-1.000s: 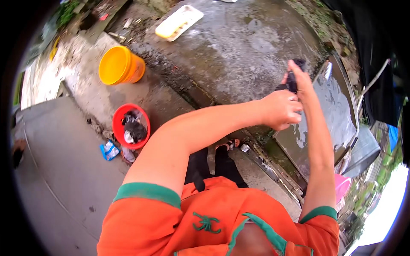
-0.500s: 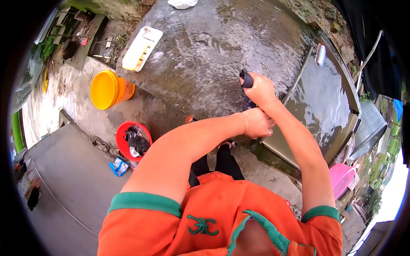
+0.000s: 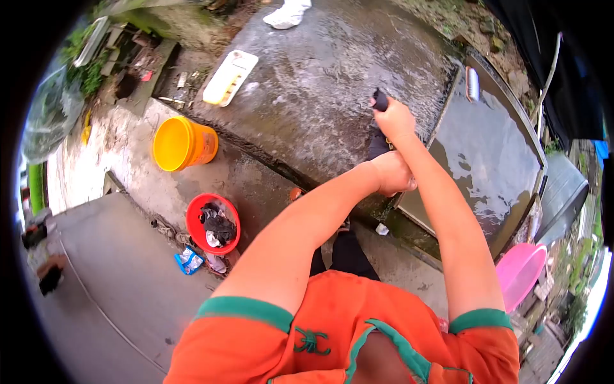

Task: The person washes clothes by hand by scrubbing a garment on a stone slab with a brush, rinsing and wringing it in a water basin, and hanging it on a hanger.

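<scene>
A black wet cloth (image 3: pixel 378 144), twisted into a roll, is held in both my hands over the near edge of the wet concrete slab (image 3: pixel 307 96). My right hand (image 3: pixel 394 120) is wrapped round its upper part, and a folded end sticks out past the fist. Just below, my left hand (image 3: pixel 391 173) is closed, with the cloth running down to it. The left fingers are partly turned away, and my wrists come close together. What kind of garment the cloth is, I cannot make out.
A water-filled basin (image 3: pixel 480 153) adjoins the slab, with a brush (image 3: pixel 472 84) on its rim. A white tray (image 3: pixel 231 77) and white bag (image 3: pixel 288 14) lie on the slab. Left stand a yellow bucket (image 3: pixel 185 144) and red bucket (image 3: pixel 213 224) of clothes; right, a pink basin (image 3: pixel 521 275).
The view has shifted, so the surroundings sit lower and mostly further right. Both hands keep their grip on the black cloth, and more of it shows between them.
</scene>
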